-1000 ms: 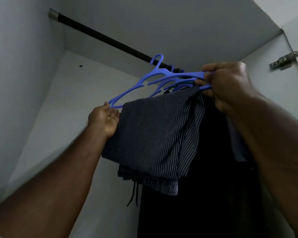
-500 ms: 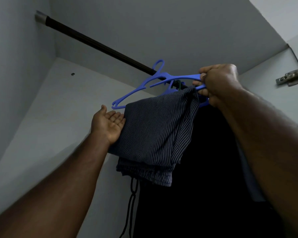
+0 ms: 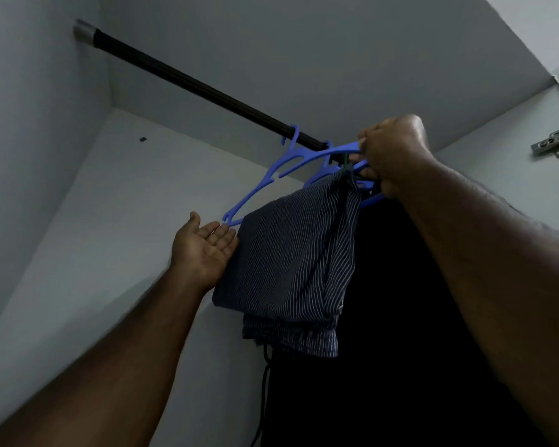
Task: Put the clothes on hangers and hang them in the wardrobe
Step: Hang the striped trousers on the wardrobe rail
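On rail point(image 3: 207, 88): 1 blue hanger point(image 3: 291, 164) w/ striped trousers point(image 3: 297, 253); right hand point(image 3: 392, 153) grips it, left hand point(image 3: 205, 250) fingers open

Dark pinstriped trousers point(image 3: 291, 262) are folded over a blue hanger point(image 3: 271, 179), whose hook is set over the black rail point(image 3: 188, 85), beside dark hung clothes point(image 3: 400, 317).

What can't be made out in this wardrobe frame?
Head view only:
- Right end of the rod: hidden behind the right hand and blue hangers.
- How many hangers: they overlap, count unclear.
- Dark clothes on the right: too dark to tell the garments apart.
- Left hand fingertips: hidden behind the striped trousers.
- Cord: runs off the bottom edge.
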Action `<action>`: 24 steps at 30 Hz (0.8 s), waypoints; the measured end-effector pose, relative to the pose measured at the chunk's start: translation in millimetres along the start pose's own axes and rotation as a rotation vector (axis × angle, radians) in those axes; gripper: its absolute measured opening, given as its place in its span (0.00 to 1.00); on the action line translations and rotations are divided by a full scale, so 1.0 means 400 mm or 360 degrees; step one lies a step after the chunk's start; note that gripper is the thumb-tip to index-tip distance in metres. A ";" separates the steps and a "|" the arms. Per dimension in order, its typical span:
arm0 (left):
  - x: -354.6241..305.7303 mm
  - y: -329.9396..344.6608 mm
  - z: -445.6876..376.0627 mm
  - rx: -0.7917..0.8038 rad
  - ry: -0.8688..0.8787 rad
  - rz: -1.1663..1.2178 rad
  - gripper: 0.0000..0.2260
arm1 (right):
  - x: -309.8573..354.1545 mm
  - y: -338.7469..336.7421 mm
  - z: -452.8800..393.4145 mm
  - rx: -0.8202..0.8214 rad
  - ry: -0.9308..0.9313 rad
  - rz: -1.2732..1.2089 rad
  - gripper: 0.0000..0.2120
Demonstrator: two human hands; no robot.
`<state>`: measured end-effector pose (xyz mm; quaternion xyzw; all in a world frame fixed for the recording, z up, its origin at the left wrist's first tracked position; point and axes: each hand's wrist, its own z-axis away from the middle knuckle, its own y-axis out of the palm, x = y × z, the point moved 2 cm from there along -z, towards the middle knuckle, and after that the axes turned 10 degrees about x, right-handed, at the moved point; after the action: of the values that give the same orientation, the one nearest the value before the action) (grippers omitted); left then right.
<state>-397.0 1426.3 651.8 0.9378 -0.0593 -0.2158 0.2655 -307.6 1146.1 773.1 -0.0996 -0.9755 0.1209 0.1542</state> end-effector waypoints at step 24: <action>0.023 0.007 0.145 0.0005 -0.0020 -0.0010 0.32 | -0.052 -0.048 0.103 -0.0225 -0.0018 -0.0715 0.30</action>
<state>-414.2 1394.4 605.4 0.9370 -0.0582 -0.2224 0.2630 -304.8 1114.5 734.4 0.1102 -0.9801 0.0156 0.1644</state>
